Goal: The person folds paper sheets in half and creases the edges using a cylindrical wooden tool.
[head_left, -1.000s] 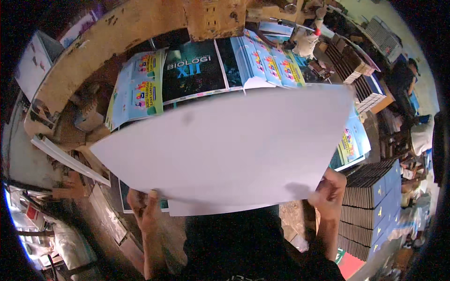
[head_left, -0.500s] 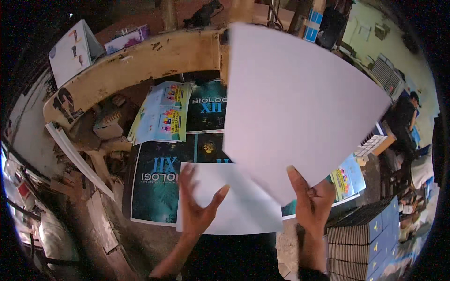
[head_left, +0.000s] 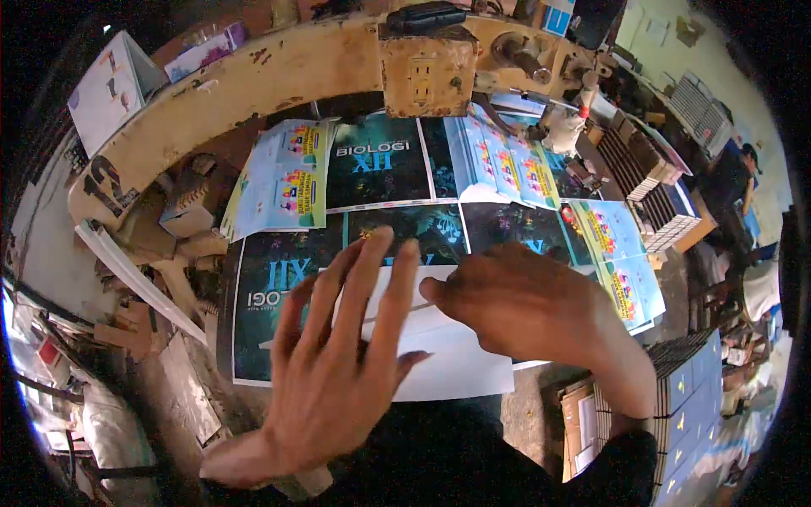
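White paper (head_left: 460, 363) lies at the near edge of the printed sheets, low in the head view, partly hidden by both hands. My left hand (head_left: 329, 363) is over its left part with fingers stretched and spread, gripping nothing. Above the paper's upper right part, my right hand (head_left: 524, 304) is bent inward with curled fingers, its tip pointing at the left hand. Whether it pinches the paper or only presses on it is hidden. Dark teal printed cover sheets (head_left: 380, 182) are spread beneath.
Light blue and yellow printed sheets (head_left: 283, 182) lie on the left, with more (head_left: 621, 262) on the right. A worn yellow metal machine frame (head_left: 253, 84) curves behind. Stacked blue-covered books (head_left: 688, 414) stand at the lower right. A person (head_left: 735, 186) is farther off at the right.
The large white sheet my right hand held raised has come down out of the air. My right hand has turned inward to the left; my left hand has come up, larger in view.
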Motion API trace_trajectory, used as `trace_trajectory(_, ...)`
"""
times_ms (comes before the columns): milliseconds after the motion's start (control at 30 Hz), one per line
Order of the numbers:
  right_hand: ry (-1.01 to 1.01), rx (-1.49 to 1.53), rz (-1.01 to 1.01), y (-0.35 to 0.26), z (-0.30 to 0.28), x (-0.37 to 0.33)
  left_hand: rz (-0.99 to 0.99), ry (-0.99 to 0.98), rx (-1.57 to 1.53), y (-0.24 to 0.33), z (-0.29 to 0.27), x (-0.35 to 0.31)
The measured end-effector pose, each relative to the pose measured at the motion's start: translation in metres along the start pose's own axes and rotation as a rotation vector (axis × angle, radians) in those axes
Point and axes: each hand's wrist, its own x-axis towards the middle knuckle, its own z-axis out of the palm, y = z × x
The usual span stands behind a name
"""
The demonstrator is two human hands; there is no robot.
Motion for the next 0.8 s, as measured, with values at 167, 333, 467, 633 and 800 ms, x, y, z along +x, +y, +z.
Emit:
trace_trajectory(167,0.1,0.175,0.289,0.008,0.017,0.001,-0.193,-0.398,-0.098,-0.024,0.032,-0.005)
trace_trajectory(333,0.008,0.11,0.247,0.022,0.01,0.001,-0.035,-0.017,-0.003,-0.031,0.03,-0.001)
trace_trajectory(467,0.089,0.067,0.258,0.021,0.014,-0.006,-0.145,-0.267,-0.168,-0.029,0.021,0.007)
trace_trajectory(633,0.326,0.135,0.204,0.03,0.029,-0.022,-0.494,-0.248,-0.238,-0.07,0.002,-0.024)
trace_trajectory(800,0.216,0.313,0.358,0.054,0.02,-0.073,-0.387,-0.163,-0.42,-0.097,0.028,-0.061)
